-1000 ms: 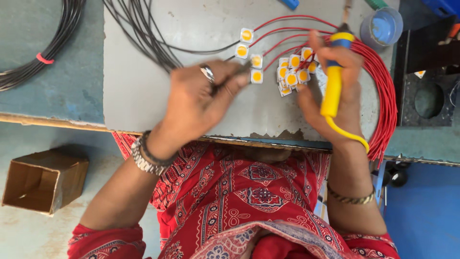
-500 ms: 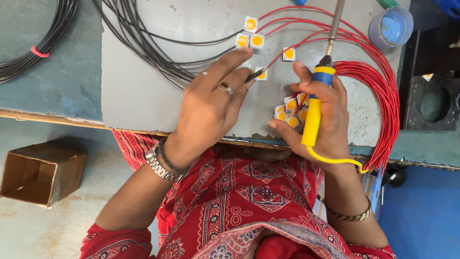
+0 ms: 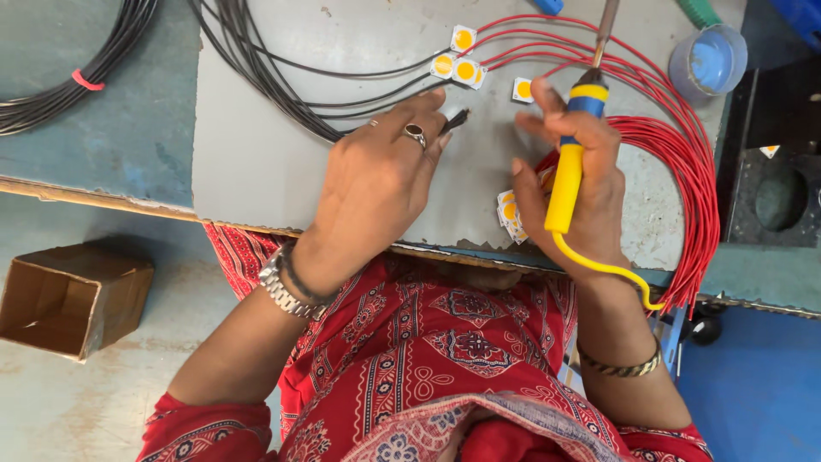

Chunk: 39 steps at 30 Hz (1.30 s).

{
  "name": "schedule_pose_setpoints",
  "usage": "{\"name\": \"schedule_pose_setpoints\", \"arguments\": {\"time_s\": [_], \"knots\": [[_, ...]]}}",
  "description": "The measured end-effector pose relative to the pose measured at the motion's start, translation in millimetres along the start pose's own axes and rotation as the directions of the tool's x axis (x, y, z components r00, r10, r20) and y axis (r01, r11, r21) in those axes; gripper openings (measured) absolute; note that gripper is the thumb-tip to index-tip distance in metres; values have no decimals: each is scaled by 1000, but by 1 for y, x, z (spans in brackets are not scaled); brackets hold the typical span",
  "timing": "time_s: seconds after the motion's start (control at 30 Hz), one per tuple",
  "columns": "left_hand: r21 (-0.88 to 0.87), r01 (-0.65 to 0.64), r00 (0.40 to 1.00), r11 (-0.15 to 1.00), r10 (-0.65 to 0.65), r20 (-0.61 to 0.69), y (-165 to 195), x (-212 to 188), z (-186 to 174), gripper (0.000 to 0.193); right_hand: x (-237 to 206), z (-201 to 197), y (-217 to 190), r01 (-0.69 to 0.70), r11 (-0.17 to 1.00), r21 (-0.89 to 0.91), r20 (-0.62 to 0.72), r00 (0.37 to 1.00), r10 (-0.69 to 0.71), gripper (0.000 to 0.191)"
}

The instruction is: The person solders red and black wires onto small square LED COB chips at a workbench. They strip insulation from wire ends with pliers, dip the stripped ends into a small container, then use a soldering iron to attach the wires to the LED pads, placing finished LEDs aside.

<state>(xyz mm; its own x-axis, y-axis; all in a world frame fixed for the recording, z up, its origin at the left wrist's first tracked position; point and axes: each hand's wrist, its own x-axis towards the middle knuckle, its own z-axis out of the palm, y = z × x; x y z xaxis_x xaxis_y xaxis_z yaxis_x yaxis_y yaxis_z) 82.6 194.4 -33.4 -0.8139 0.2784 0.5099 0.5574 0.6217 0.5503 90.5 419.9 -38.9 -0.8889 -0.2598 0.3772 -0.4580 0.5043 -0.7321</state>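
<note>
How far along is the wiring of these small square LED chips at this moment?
Done: three chips on the grey board already have black and red wires attached. In hand: the right hand holds the yellow soldering iron beside a chip with a red wire, while the left hand pinches a black wire end. Left: a small stack of chips under the right hand.

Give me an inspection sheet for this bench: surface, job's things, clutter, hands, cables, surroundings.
Surface: grey board, scuffed, on a teal bench.
Job's things: white-and-yellow square chips on red leads; more chips under the right palm.
Clutter: blue-filled tub at the far corner.
Hands: left hand pinches a black wire end; right hand grips a yellow soldering iron.
Cables: black wires fanned; red wires looped; black coil with red tie.
Surroundings: open cardboard box on the floor.
</note>
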Motion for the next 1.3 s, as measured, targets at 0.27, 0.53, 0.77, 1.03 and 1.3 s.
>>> {"name": "schedule_pose_setpoints", "arguments": {"time_s": [0.27,0.53,0.77,1.03,1.3], "knots": [[-102,58,998,993,-62,-33,-1,1,6,15,11,0,13,43,994,-101,23,999,-41,53],[-291,123,982,949,-73,174,2,-4,-8,19,-15,14,6,40,999,21,34,999,-41,62],[-269,82,956,960,1,293,-4,-7,-10,16,-31,17,4,6,994,108,37,999,-10,62],[-285,-123,906,951,225,360,-9,-10,-10,15,-45,17,10,-39,982,185,26,999,35,58],[-74,-162,902,984,178,393,-2,-14,-12,27,-45,17,13,-7,981,193,17,1000,4,59]]}}
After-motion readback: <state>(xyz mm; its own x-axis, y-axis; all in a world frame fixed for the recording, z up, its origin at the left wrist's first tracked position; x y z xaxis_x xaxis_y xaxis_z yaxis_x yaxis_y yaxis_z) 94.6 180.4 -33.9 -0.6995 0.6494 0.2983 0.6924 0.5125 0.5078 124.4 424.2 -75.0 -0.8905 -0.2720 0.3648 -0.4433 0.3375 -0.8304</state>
